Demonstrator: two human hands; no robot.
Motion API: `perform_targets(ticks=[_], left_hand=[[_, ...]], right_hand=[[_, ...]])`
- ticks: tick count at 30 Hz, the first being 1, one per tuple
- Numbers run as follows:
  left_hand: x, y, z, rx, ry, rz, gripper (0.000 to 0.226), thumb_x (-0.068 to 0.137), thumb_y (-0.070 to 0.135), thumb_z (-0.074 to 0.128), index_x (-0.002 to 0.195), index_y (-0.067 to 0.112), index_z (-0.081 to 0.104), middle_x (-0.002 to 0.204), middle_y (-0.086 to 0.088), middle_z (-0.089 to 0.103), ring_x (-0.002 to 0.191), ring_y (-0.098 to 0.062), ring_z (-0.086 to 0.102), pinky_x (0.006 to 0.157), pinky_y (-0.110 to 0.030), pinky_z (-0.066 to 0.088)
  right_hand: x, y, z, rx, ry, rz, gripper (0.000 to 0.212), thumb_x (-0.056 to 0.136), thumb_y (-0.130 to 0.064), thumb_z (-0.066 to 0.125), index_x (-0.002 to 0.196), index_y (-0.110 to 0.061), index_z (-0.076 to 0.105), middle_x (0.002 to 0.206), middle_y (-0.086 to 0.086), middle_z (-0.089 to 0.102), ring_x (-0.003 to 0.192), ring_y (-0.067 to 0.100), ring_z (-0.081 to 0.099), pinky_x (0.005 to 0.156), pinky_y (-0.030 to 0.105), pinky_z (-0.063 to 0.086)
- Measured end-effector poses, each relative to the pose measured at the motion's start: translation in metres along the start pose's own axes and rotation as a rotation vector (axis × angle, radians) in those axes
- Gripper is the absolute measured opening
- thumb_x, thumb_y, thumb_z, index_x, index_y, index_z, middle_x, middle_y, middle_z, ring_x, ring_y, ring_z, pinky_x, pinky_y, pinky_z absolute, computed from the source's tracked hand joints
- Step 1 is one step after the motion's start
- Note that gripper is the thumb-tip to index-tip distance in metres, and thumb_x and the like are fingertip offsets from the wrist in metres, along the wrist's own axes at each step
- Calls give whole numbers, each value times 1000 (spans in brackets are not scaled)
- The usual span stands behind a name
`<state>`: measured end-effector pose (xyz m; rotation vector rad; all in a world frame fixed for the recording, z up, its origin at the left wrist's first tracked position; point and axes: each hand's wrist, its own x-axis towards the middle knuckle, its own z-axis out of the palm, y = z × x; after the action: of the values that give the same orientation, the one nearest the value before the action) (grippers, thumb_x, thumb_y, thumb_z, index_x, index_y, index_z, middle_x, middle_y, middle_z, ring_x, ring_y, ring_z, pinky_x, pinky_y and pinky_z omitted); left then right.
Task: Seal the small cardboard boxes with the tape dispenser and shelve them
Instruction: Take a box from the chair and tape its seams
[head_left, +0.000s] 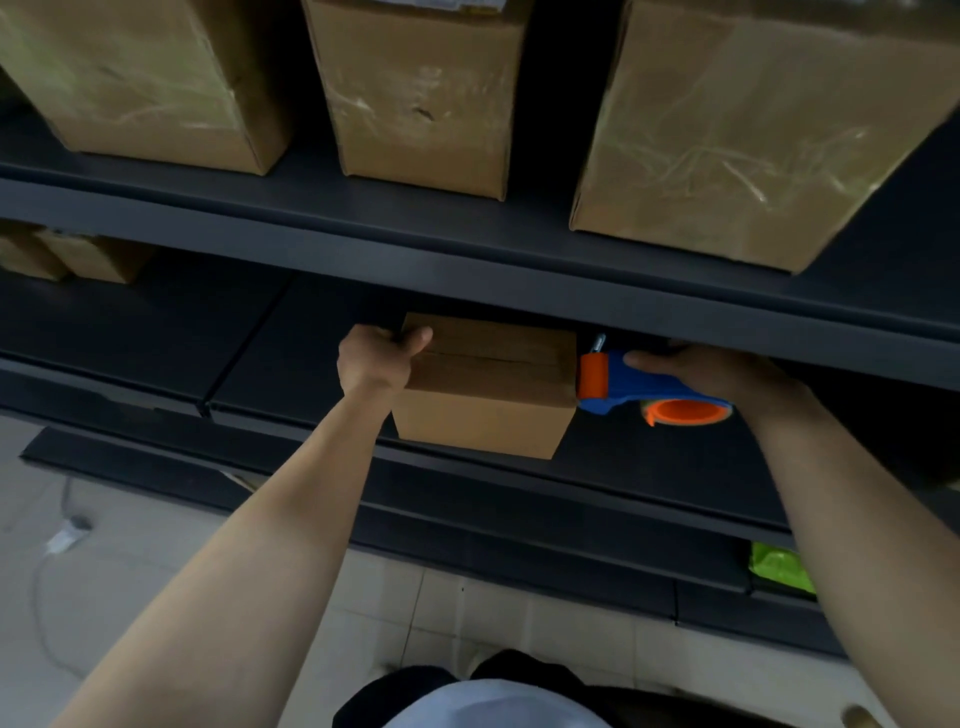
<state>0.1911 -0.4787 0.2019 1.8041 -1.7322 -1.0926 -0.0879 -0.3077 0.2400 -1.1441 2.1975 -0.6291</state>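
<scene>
A person's left hand (376, 358) grips the left edge of a small cardboard box (485, 387) on the dark shelf (291, 364), likely light and stiff enough to brace there, while the right hand (711, 371) holds the tape dispenser (631, 387) against its right side.

Both arms extended fwd. L hand (376, 358) curled round box (488, 384) left edge, thumb on top. R hand (711, 376) grips tape dispenser (639, 384) from above.

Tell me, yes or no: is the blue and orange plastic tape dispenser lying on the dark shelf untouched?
No, the right hand grips the blue and orange plastic tape dispenser against the small brown cardboard box.
</scene>
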Motion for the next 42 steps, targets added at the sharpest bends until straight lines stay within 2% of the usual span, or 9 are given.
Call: perform_targets(ticks=[16,20,26,29,31,34,38,40,42], left_hand=[[-5,-7,6,-43,30,2,42,86,52,61,75,12,63,66,3,56,58,-8,49,50,-23,38],[-5,-6,6,-50,10,13,43,88,51,60,84,8,67,69,1,58,63,-13,53,51,-24,40],[-6,0,7,89,-8,39,49,96,51,45,78,7,59,76,-9,60,68,-22,58,54,-28,42],[-8,2,9,164,12,54,55,99,49,36,81,3,59,73,-9,58,61,-20,54,45,-27,36],[-9,2,9,198,7,64,58,100,50,32,86,1,60,79,-12,61,61,-21,54,45,-27,35],[-11,5,5,219,-35,36,62,100,52,28,102,-1,60,90,-15,62,66,-22,55,48,-29,37],[-23,6,-6,334,115,237,54,102,43,29,135,3,44,131,-22,50,119,-36,46,91,-43,43],[-44,15,-11,198,153,447,42,103,35,34,126,6,54,128,-16,52,121,-31,44,97,-40,40],[-70,28,-8,-161,-120,436,37,101,36,42,118,8,60,111,-3,59,109,-22,55,89,-32,45]], right_hand=[[-21,-31,14,-489,190,91,63,83,-69,50,107,-11,62,114,11,62,107,27,56,81,30,38],[-25,-35,45,-714,259,157,65,83,-72,45,100,-14,66,86,7,60,93,24,60,79,31,35],[-51,-5,54,-419,633,229,65,85,-68,48,91,-8,72,84,17,70,84,31,64,89,37,37],[-65,1,42,-179,770,70,57,79,-63,59,51,-13,54,50,8,53,59,32,57,71,36,41],[-77,-1,41,-63,770,19,63,79,-55,67,43,-14,35,41,0,34,44,25,42,57,30,32],[-90,-3,41,78,718,-24,59,80,-43,72,47,-5,40,43,1,33,43,18,34,47,25,28],[-102,-8,40,197,649,-123,56,79,-36,73,48,-9,35,47,2,30,46,15,29,47,26,24],[-106,-13,40,224,616,-148,54,81,-33,73,47,-13,35,45,-3,30,44,9,28,47,24,24],[-107,-19,41,263,584,-172,53,83,-29,72,46,-15,35,41,-6,31,42,8,29,44,17,23]])
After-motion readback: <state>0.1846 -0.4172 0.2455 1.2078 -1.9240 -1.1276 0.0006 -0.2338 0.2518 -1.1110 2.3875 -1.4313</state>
